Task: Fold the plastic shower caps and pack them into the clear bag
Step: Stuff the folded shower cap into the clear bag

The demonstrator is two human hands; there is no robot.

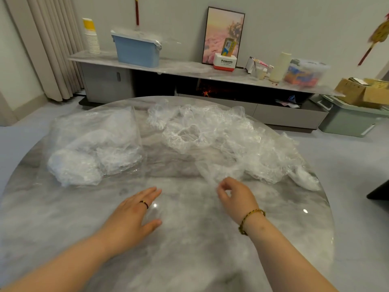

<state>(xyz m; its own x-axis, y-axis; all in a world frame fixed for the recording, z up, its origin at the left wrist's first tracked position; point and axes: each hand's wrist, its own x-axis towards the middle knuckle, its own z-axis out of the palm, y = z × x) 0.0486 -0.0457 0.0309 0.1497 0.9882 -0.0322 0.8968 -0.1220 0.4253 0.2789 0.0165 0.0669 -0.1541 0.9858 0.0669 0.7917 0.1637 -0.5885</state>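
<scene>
Head view: left hand lay flat on the table, fingers straight, holding nothing. Right hand, fingers curled, pinched the near edge of the loose caps heaped right of centre. The bag lay at left, apart from the heap, with folded caps inside.

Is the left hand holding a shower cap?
No. The left hand lies flat on the table with straight fingers, apart from the loose shower caps and the clear bag.
</scene>
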